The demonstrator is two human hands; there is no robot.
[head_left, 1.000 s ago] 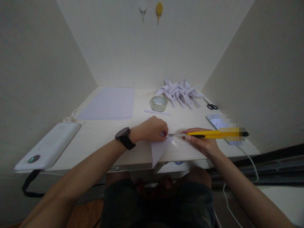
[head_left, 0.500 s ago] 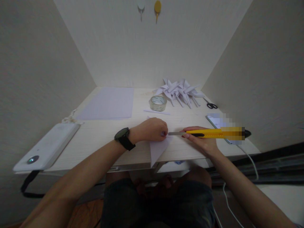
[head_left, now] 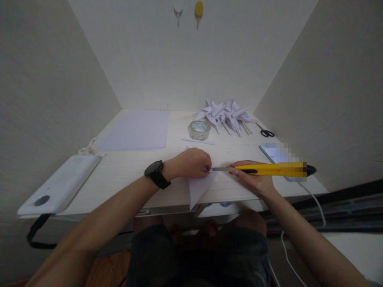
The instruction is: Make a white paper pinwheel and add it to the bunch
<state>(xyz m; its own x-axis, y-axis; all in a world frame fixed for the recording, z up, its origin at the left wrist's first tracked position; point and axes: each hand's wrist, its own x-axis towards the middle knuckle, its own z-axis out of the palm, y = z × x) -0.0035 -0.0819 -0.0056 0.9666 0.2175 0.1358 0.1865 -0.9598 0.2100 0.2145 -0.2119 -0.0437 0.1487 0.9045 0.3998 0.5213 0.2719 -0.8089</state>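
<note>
My left hand (head_left: pixel 193 162), with a black watch at the wrist, is closed on a white folded paper (head_left: pixel 200 188) near the front edge of the desk. The paper's lower corner hangs past that edge, and its middle is hidden under my fingers. In my right hand (head_left: pixel 254 181) is a yellow utility knife (head_left: pixel 260 170), lying roughly level with its blade out to the left. The blade tip sits right beside my left fingertips, at the paper; I cannot tell whether it touches.
Behind my hands are a tape roll (head_left: pixel 199 130), a thin rolled paper stick (head_left: pixel 197 141) and several paper pinwheels (head_left: pixel 226 113). Paper sheets (head_left: pixel 137 129) lie at left, above a white device (head_left: pixel 60 185). Scissors (head_left: pixel 266 132) and a phone (head_left: pixel 271 153) are at right.
The knife's handle has tilted down very slightly at its left part. Both hands otherwise stay in the same place, and the paper has not visibly moved.
</note>
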